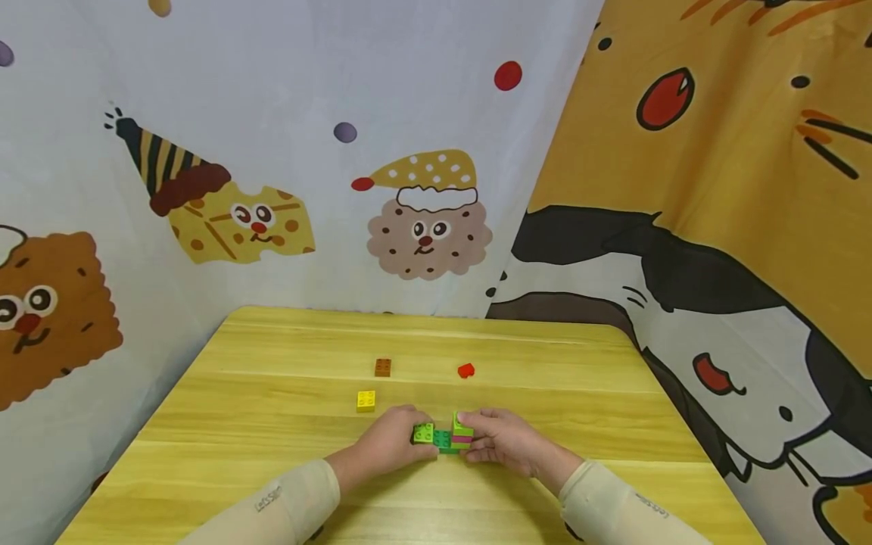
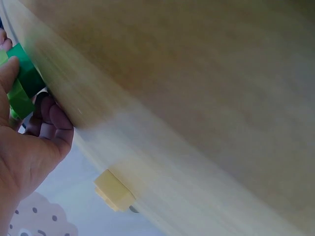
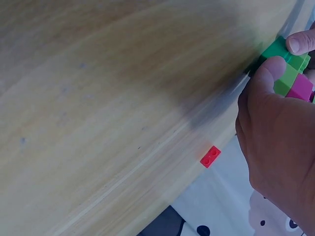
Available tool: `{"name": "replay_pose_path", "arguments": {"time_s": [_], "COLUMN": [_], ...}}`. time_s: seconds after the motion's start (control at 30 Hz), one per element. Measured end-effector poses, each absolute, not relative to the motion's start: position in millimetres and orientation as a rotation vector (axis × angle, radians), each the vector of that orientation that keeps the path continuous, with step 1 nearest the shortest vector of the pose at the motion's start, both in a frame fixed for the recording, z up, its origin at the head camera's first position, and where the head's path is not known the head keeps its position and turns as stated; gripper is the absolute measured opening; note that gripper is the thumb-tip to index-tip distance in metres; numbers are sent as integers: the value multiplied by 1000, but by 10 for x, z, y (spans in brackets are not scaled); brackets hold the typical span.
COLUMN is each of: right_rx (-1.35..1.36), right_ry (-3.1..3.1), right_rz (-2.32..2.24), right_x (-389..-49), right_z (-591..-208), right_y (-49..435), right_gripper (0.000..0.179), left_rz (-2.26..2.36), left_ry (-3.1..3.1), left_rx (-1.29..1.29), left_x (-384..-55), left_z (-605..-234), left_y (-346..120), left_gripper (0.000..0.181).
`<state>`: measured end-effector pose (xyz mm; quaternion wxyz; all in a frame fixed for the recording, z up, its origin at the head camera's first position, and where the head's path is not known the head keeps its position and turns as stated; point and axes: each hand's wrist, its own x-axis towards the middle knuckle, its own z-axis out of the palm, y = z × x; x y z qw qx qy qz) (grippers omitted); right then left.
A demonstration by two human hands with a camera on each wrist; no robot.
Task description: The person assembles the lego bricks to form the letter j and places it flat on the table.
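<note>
Both hands meet on a small toy brick assembly near the front middle of the table. Its base is a dark green brick (image 1: 443, 440) (image 2: 30, 76) (image 3: 276, 49). A light green brick (image 1: 424, 433) sits at the left end, where my left hand (image 1: 391, 440) (image 2: 32, 155) grips it between thumb and fingers. At the right end rises a stack with a magenta brick (image 1: 462, 439) (image 3: 300, 87) between light green ones. My right hand (image 1: 507, 441) (image 3: 283, 132) pinches that stack, thumb and fingers on its sides. The fingers partly hide the assembly.
Beyond the hands on the wooden table (image 1: 286, 363) lie a yellow brick (image 1: 365, 401) (image 2: 114, 191), a brown brick (image 1: 383, 368) and a red brick (image 1: 466, 370) (image 3: 210, 156). A curtain with cartoon prints (image 1: 272, 98) hangs behind the table.
</note>
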<state>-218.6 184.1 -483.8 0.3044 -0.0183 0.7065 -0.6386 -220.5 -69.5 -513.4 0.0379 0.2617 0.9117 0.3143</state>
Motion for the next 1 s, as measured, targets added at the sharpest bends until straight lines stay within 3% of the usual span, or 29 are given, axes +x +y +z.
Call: {"name": "replay_pose_path", "arguments": {"time_s": [0.6,1.0], "right_rx": [-73,-100], "right_ry": [1871,1881], "right_rz": [-1705,-1723], "right_x": [-2208,-2182], "right_z": [-4868,-4871], "right_y": [1844,1859], "right_gripper": [59,66], "left_rz": [961,972], "left_ry": [2788,2786], "left_rx": [792,792], "left_x": [-2212,-2210], "left_z": [-5124,-5136], "left_y": [-695,-685], "left_gripper": [43,42]}}
